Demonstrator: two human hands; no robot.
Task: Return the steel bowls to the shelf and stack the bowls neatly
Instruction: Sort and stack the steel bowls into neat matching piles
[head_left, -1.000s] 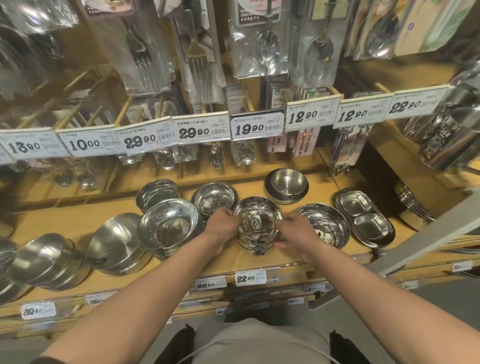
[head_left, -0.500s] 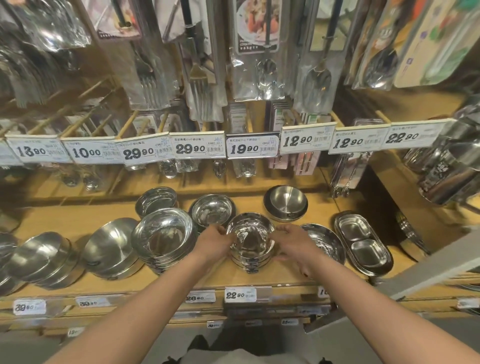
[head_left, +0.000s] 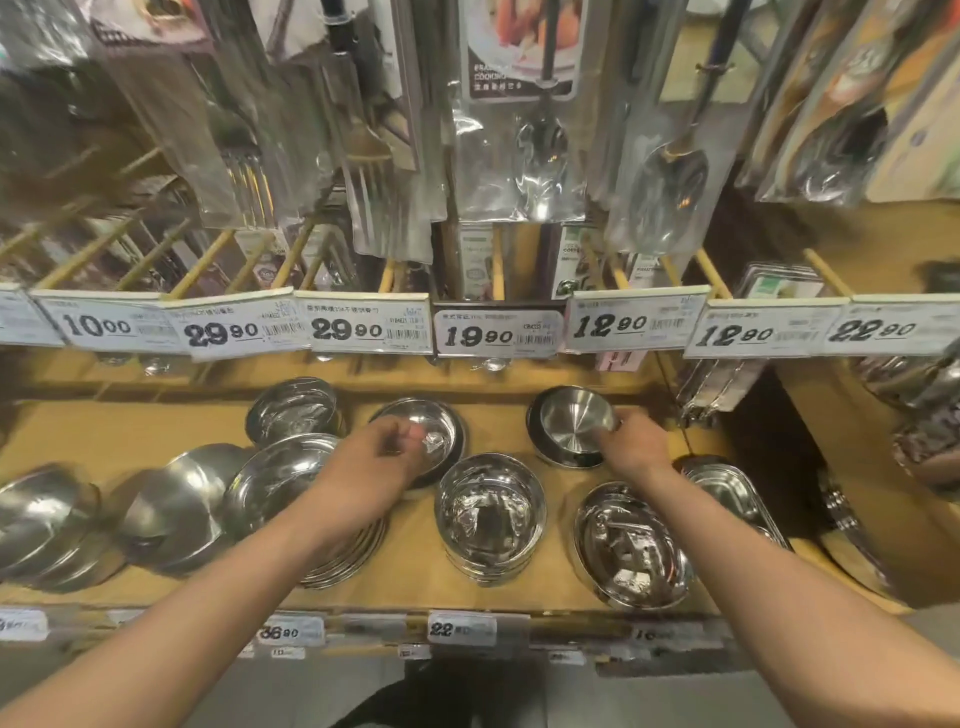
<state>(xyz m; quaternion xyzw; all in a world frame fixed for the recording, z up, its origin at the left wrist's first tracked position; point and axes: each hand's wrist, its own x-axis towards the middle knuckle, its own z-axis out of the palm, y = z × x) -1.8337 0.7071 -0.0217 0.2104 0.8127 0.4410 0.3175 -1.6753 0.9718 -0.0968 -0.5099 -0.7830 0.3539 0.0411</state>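
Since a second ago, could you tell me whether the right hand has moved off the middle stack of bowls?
Yes. The right hand has left the middle stack and gone back and rightward to the brushed bowl at the shelf's rear, touching its rim.

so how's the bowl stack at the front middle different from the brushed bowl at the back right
The front stack is mirror-shiny and stands free of both hands; the brushed bowl looks matte, with the right hand at its rim. The stack sits near the shelf's front edge, the bowl farther back. Both are steel and upright.

Above your shelf: packaged cutlery and price tags

You see clear-packed steel forks (head_left: 371, 208) and spoons (head_left: 670, 192) hanging on wooden pegs (head_left: 208, 262), white price labels (head_left: 498, 335) beneath, and a two-compartment steel tray (head_left: 727, 493) far right.
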